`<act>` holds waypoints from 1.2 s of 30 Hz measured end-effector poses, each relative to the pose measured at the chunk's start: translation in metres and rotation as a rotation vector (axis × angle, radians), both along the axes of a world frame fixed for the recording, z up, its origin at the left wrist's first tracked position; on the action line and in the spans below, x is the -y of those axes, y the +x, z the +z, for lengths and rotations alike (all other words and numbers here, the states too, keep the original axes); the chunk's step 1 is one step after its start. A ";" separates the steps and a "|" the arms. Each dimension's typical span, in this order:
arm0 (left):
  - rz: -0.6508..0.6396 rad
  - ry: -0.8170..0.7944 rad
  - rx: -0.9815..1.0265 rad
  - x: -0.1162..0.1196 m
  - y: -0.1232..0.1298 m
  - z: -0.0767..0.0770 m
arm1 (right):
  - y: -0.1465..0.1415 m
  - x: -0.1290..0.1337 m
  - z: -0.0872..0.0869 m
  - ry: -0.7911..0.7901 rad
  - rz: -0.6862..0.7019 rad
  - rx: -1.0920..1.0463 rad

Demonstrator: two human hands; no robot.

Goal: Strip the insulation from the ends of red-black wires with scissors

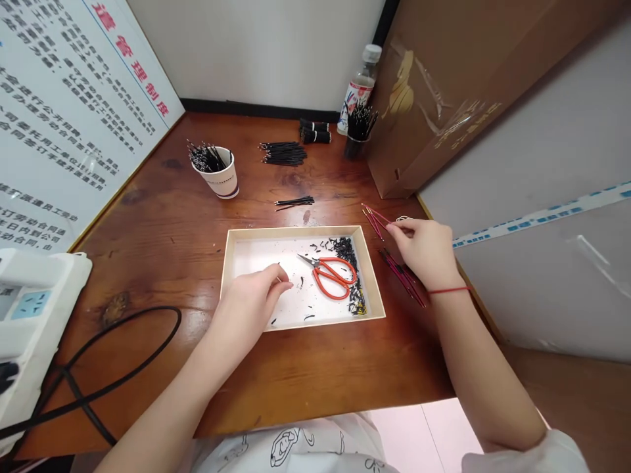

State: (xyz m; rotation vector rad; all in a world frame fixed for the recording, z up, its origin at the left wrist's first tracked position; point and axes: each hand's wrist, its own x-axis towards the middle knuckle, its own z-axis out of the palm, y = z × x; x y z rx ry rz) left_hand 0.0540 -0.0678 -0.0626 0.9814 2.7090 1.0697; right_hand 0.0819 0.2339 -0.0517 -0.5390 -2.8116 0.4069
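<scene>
My left hand [256,292] is over the left part of a shallow cream box [373,272], its thumb and finger pinched together; I cannot make out anything between them. In the box are red-handled scissors [332,270], tips pointing left, and a heap of black and yellow clippings [345,249] along the right side. To the right of the box, my right hand [421,246] pinches a thin dark-red wire [375,213]. A few similar red wires [373,225] lie just beneath it, and a bundle of dark-red wires [401,276] rests beside the palm.
Behind the box lie a small row of black wires [294,202], a larger pile [283,153] and tied black bundles [315,135]. A paper cup [221,180] and a dark cup [355,146] hold black wires. A bottle [362,79], carton [434,85] and black cable [123,318] stand around.
</scene>
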 end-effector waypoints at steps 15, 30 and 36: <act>-0.396 -0.073 0.178 -0.003 0.010 0.013 | -0.035 -0.030 -0.028 -0.032 -0.061 0.177; -0.416 -0.088 -0.181 -0.006 0.015 -0.001 | -0.032 -0.032 0.018 -0.329 -0.094 0.078; -0.326 -0.073 -0.285 -0.008 0.015 -0.002 | -0.053 -0.039 0.051 -0.129 -0.001 0.350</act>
